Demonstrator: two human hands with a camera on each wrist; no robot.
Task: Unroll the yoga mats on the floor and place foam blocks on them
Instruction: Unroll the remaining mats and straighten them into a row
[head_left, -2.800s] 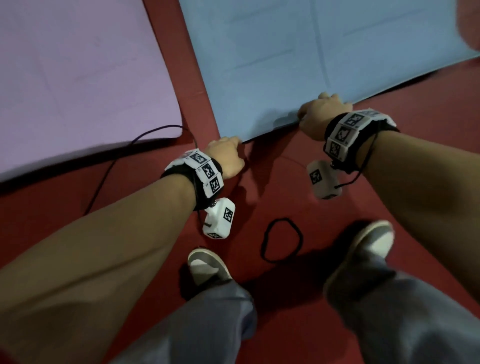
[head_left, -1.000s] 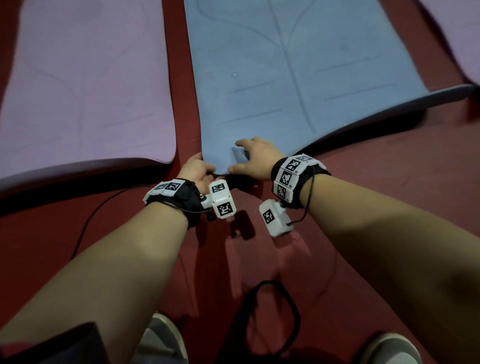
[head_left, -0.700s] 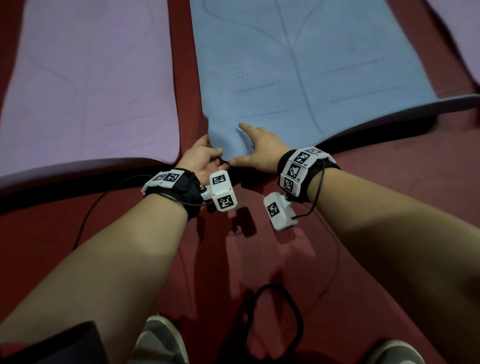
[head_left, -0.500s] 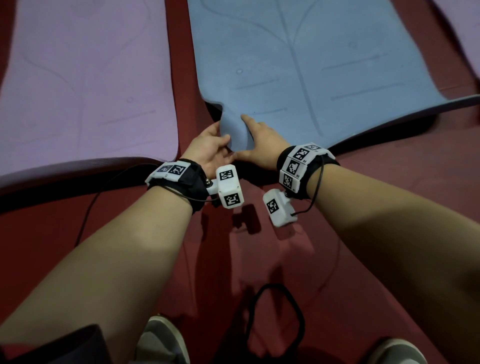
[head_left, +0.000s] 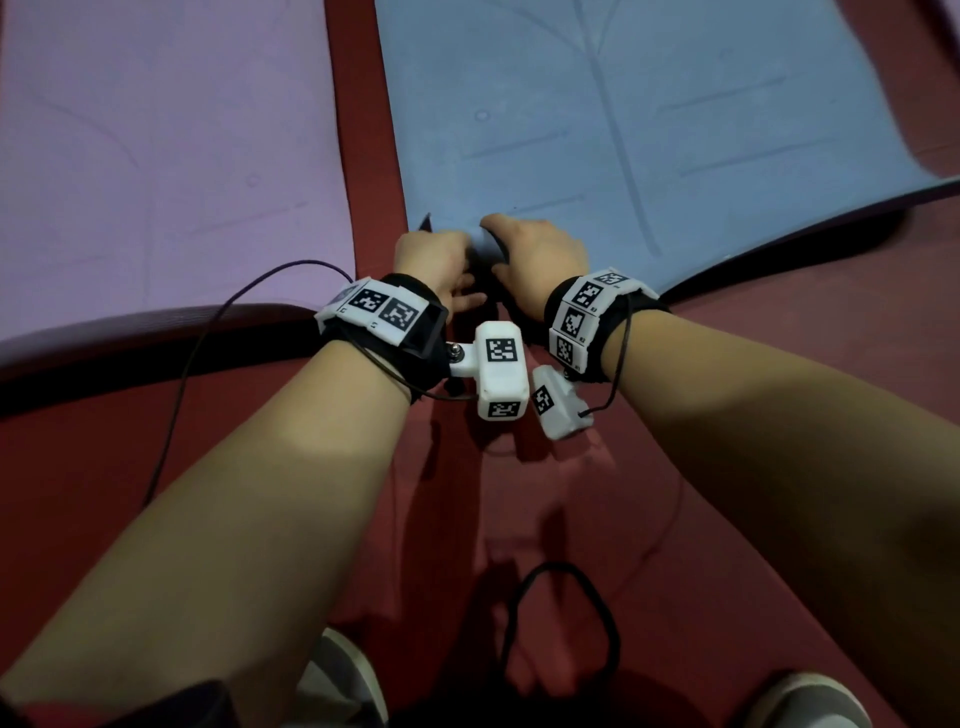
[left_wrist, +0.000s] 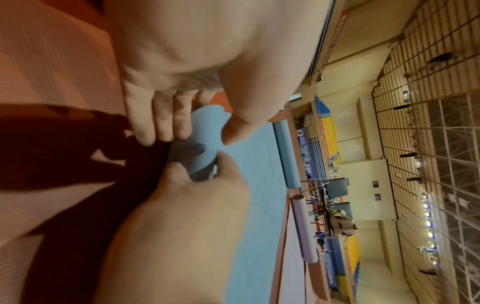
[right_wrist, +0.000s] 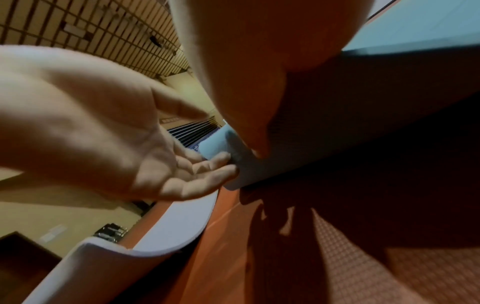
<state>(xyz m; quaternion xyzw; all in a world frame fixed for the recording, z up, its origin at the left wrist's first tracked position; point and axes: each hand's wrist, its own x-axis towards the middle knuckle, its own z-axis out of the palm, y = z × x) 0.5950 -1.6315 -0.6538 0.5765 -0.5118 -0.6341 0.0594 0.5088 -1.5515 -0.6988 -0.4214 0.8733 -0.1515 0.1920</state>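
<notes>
A blue yoga mat (head_left: 649, 130) lies unrolled on the red floor, with its near edge lifting off the floor. Both hands meet at its near left corner (head_left: 488, 247), which is bent up into a small curl. My left hand (head_left: 436, 254) pinches that corner (left_wrist: 207, 127) between thumb and fingers. My right hand (head_left: 535, 249) curls over the same curl from the right. In the right wrist view the left hand's fingers (right_wrist: 202, 170) lie under the blue corner (right_wrist: 215, 146). A purple mat (head_left: 156, 156) lies flat to the left.
The purple mat's near edge (head_left: 156, 327) also curls up. A black loop (head_left: 561, 618) lies on the floor between my shoes (head_left: 343, 680). A thin cable (head_left: 208, 332) trails left. Far off, rolled mat ends (left_wrist: 285, 152) and chairs (left_wrist: 337, 187) stand.
My hands moved from apart on the blue mat's near edge to its near left corner. The corner has been lifted and curled over between them.
</notes>
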